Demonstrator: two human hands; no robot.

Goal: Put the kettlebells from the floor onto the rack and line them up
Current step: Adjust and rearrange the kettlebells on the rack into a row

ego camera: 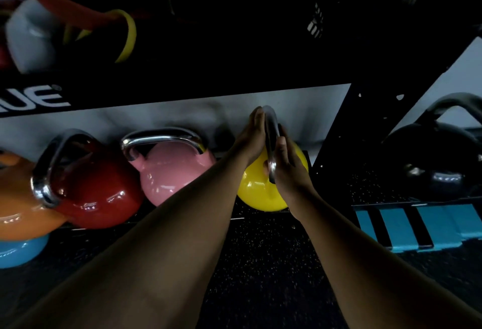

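A yellow kettlebell (257, 189) sits at the right end of the bottom shelf of the black rack (336, 130), its steel handle turned edge-on toward me. My left hand (251, 137) presses flat against the handle's left side and my right hand (288, 169) grips its right side. Left of it on the same shelf stand a pink kettlebell (169, 169), a red kettlebell (101, 190) and an orange kettlebell (18, 208), close together. A blue kettlebell (19, 251) sits below the orange one at the lower left.
A black kettlebell (438, 161) rests beyond the rack's upright on the right, above a blue and black striped step (417, 227). Red and yellow resistance bands (122, 31) and a white weight hang on the shelf above. Dark speckled rubber floor (260, 263) lies below.
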